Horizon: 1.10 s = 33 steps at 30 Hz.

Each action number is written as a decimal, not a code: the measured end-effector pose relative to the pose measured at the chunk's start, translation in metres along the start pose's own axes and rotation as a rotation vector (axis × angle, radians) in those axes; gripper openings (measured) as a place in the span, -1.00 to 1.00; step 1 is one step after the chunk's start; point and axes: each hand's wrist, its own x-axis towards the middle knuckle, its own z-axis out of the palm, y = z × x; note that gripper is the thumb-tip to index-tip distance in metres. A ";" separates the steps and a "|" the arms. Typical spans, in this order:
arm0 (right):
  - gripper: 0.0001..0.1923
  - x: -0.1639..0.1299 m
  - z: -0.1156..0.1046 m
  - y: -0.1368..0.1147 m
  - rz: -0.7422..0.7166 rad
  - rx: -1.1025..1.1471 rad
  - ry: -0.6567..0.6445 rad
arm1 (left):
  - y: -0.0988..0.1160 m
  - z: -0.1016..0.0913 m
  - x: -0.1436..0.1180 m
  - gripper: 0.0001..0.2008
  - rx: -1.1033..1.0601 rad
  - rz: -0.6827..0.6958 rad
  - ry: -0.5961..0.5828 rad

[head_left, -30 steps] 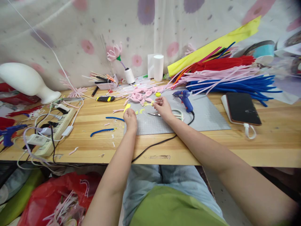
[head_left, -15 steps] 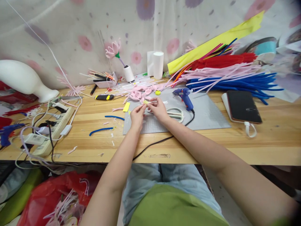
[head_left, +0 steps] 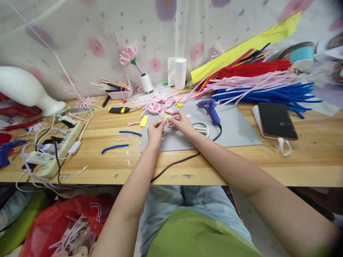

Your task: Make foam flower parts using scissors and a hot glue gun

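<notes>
My left hand (head_left: 155, 132) is closed in a pinch above the grey cutting mat (head_left: 233, 134); what its fingertips hold is too small to make out. Close beside it, my right hand (head_left: 182, 125) pinches a thin pale strand (head_left: 174, 116). A small yellow piece (head_left: 165, 116) shows just beyond the fingertips; whether it is held or lies on the mat I cannot tell. Pink fuzzy petals (head_left: 157, 107) lie in a heap past my hands. Scissors with pale handles (head_left: 200, 128) rest partly behind my right wrist. A blue glue gun (head_left: 211, 111) lies to the right.
Bundles of blue (head_left: 262, 94) and red pipe cleaners (head_left: 257, 69) fill the back right. A black-covered device (head_left: 278, 120) sits at the right. A power strip (head_left: 61, 150) with tangled cords is at the left. A utility knife (head_left: 118, 110) and a pink flower (head_left: 129, 55) stand farther back.
My hands have barely moved: the left has shifted slightly to the left, and the fingertips are a little farther apart. Everything on the table stays in place.
</notes>
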 end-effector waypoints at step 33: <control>-0.61 0.006 0.001 0.005 -0.072 0.100 0.072 | 0.004 -0.002 0.000 -0.54 -0.147 -0.051 -0.027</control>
